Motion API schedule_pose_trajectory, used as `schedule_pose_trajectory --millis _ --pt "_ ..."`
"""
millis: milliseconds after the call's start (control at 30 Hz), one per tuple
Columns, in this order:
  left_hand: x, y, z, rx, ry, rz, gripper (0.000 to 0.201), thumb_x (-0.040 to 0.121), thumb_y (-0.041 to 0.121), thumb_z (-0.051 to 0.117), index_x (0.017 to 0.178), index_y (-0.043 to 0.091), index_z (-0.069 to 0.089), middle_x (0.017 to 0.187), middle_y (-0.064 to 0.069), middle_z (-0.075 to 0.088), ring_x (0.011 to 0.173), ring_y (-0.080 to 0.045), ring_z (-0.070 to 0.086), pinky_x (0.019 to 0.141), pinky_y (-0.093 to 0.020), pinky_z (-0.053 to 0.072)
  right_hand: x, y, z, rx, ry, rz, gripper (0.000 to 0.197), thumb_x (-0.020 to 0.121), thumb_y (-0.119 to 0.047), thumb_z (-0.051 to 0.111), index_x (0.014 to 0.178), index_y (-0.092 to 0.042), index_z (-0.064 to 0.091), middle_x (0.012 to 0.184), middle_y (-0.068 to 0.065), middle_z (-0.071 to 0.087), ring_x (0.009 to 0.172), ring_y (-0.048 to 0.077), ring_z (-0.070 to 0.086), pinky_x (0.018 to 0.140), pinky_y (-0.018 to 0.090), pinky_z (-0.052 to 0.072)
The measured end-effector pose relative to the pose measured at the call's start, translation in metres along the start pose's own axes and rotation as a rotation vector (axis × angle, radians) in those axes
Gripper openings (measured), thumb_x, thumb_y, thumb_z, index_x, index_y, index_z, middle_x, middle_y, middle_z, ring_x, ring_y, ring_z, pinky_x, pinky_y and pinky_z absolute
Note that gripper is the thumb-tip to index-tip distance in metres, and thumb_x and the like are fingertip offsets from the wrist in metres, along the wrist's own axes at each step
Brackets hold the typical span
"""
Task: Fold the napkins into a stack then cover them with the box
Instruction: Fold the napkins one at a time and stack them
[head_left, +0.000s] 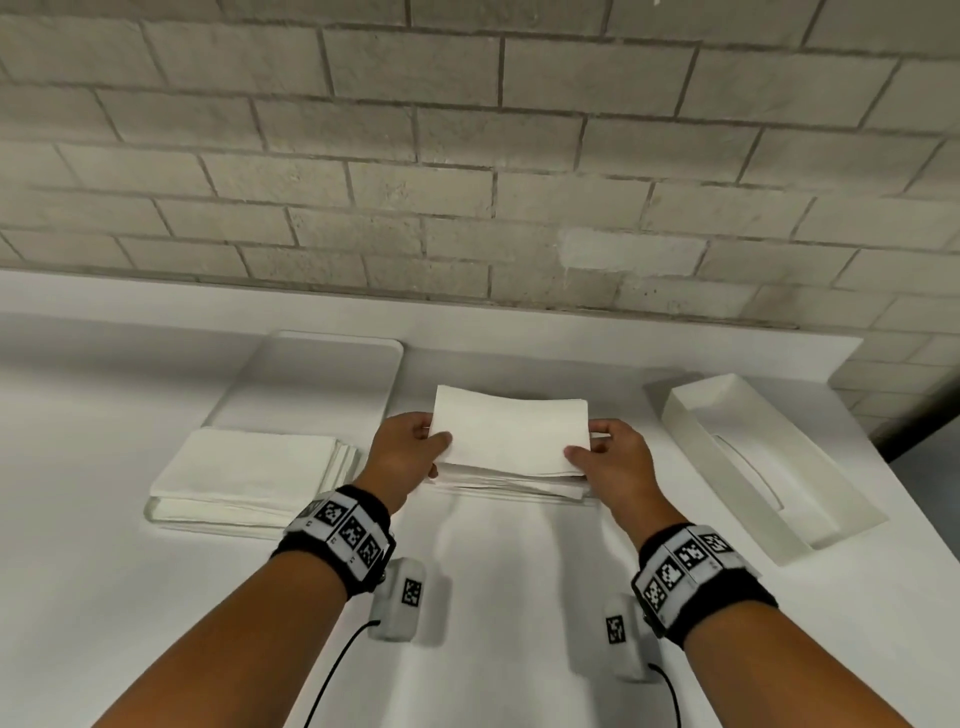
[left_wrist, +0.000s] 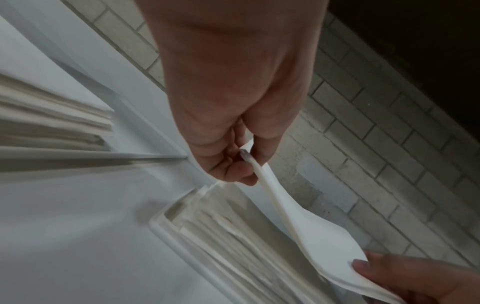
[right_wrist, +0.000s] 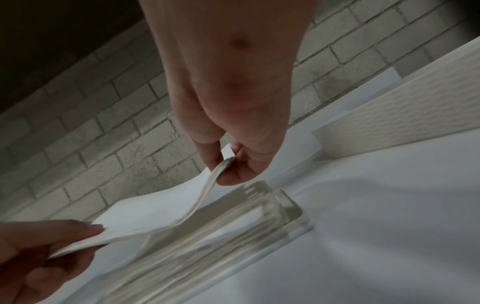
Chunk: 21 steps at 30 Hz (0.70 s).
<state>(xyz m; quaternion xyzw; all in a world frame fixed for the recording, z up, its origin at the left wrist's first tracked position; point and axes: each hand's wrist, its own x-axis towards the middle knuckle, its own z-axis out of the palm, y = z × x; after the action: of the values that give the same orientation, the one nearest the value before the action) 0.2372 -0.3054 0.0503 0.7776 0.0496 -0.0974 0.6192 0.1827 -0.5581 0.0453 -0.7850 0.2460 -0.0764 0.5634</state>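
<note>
A folded white napkin (head_left: 511, 432) hangs just above the stack of folded napkins (head_left: 514, 486) at the table's middle. My left hand (head_left: 410, 447) pinches its left edge and my right hand (head_left: 608, 449) pinches its right edge. In the left wrist view the left hand (left_wrist: 241, 162) nips the napkin (left_wrist: 319, 232) between thumb and fingers above the stack (left_wrist: 233, 246). The right wrist view shows the right hand (right_wrist: 233, 162) pinching the napkin (right_wrist: 145, 214) the same way. The white box (head_left: 769, 467) lies open side up at the right.
A second pile of white napkins (head_left: 249, 467) lies to the left on a tray. A white tray (head_left: 322, 374) sits behind it. A brick wall (head_left: 467, 156) runs along the table's back. The table edge falls away at the far right.
</note>
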Motion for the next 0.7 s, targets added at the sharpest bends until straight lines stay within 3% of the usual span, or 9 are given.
schedule_pose_trajectory --millis 167,300,400,467,533,567,633,700 --pt "0.015 -0.017 0.006 0.112 0.004 -0.01 0.006 0.086 0.006 0.067 0.089 0.008 0.073 0.091 -0.025 0.072 0.041 -0.02 0.054 0.058 -0.038 0.045 0.008 0.012 0.009 -0.07 0.016 0.019 0.033 0.075 -0.008 0.077 0.102 -0.02 0.062 0.088 0.002 0.071 0.08 0.023 0.071 0.078 0.042 0.061" --pt "0.022 -0.025 0.01 0.16 0.022 -0.005 0.011 0.086 0.007 0.067 0.094 0.0 0.07 0.092 -0.03 0.067 0.037 -0.016 0.052 0.054 -0.033 0.044 0.009 0.018 0.01 -0.104 0.022 0.015 0.035 0.077 -0.005 0.075 0.109 -0.013 0.062 0.084 -0.002 0.067 0.079 0.02 0.069 0.075 0.033 0.058" --pt "0.028 -0.03 0.011 0.204 0.025 -0.018 0.022 0.087 0.01 0.069 0.108 0.003 0.068 0.084 -0.02 0.067 0.041 -0.015 0.054 0.051 -0.028 0.047 0.009 0.018 0.01 -0.144 0.027 -0.004 0.038 0.078 -0.006 0.074 0.112 -0.014 0.06 0.082 -0.004 0.064 0.082 0.021 0.068 0.075 0.033 0.057" --pt "0.029 -0.031 0.013 0.26 0.039 -0.017 0.038 0.088 0.014 0.07 0.124 0.006 0.061 0.089 -0.008 0.067 0.059 -0.018 0.061 0.06 -0.03 0.053 0.007 0.017 0.009 -0.261 0.048 -0.068 0.047 0.08 -0.01 0.075 0.123 -0.015 0.056 0.095 0.001 0.062 0.094 0.025 0.065 0.076 0.029 0.05" --pt "0.027 -0.033 0.014 0.413 0.12 0.101 0.057 0.089 0.019 0.07 0.14 0.007 0.048 0.11 -0.007 0.063 0.094 -0.024 0.064 0.084 -0.037 0.054 0.002 0.014 0.01 -0.441 0.11 -0.217 0.051 0.084 -0.018 0.071 0.131 -0.019 0.051 0.117 0.007 0.056 0.11 0.027 0.056 0.088 0.037 0.05" --pt "0.024 -0.034 0.014 0.527 0.163 0.23 0.062 0.089 0.02 0.069 0.144 0.007 0.043 0.122 -0.011 0.059 0.109 -0.027 0.059 0.094 -0.041 0.051 -0.002 0.011 0.011 -0.531 0.141 -0.326 0.048 0.087 -0.021 0.068 0.133 -0.021 0.051 0.123 0.007 0.053 0.114 0.027 0.052 0.092 0.04 0.05" --pt "0.014 -0.032 0.018 0.796 0.179 0.514 0.06 0.088 0.021 0.066 0.142 0.008 0.045 0.133 -0.014 0.054 0.118 -0.032 0.054 0.097 -0.046 0.051 -0.007 0.006 0.016 -0.687 0.149 -0.532 0.041 0.091 -0.023 0.061 0.131 -0.022 0.055 0.129 0.005 0.053 0.116 0.027 0.051 0.094 0.042 0.049" --pt "0.006 -0.03 0.025 0.966 0.115 0.657 0.049 0.087 0.025 0.063 0.133 0.011 0.056 0.132 -0.012 0.056 0.114 -0.032 0.057 0.09 -0.044 0.054 -0.013 0.004 0.023 -0.804 0.091 -0.646 0.034 0.092 -0.023 0.058 0.126 -0.023 0.06 0.13 0.003 0.056 0.115 0.026 0.054 0.092 0.041 0.05"
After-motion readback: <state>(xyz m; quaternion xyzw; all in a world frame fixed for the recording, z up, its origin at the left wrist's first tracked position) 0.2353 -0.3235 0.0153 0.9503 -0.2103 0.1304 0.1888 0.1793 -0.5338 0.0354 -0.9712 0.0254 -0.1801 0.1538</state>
